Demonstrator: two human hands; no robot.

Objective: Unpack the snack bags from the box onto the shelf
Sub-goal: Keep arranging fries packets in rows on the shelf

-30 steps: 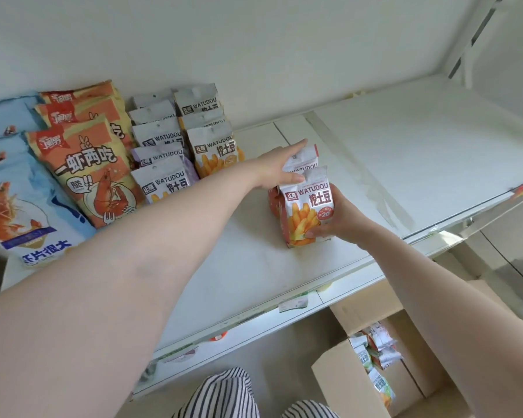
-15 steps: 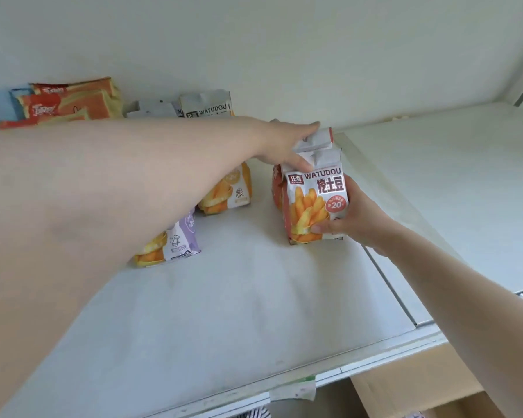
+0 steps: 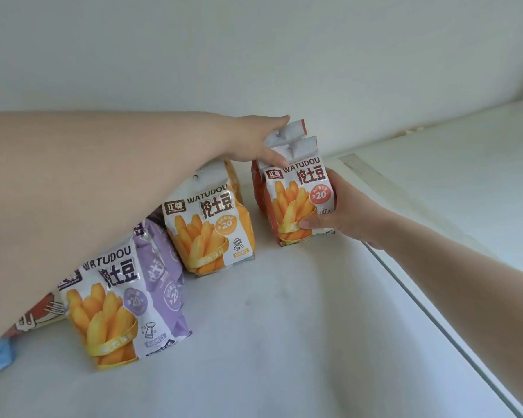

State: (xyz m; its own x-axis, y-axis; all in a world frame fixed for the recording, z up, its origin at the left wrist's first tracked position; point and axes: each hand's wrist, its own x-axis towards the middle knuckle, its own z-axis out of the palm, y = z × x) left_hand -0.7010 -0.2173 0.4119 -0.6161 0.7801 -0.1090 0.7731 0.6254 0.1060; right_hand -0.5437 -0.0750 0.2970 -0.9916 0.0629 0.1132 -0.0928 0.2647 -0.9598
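The right hand [image 3: 341, 214] grips the front red bag [image 3: 299, 200] low on its side; the left hand [image 3: 254, 140] pinches the top seals of that bag and the one behind it. Both bags stand upright mid-shelf [image 3: 284, 342], toward the back wall. Risk: uneven release tips the light pair forward or into the orange bag [image 3: 212, 224] just beside them, toppling the row.

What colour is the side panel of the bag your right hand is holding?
Red-orange, on the front snack bag gripped by the right hand; head view.
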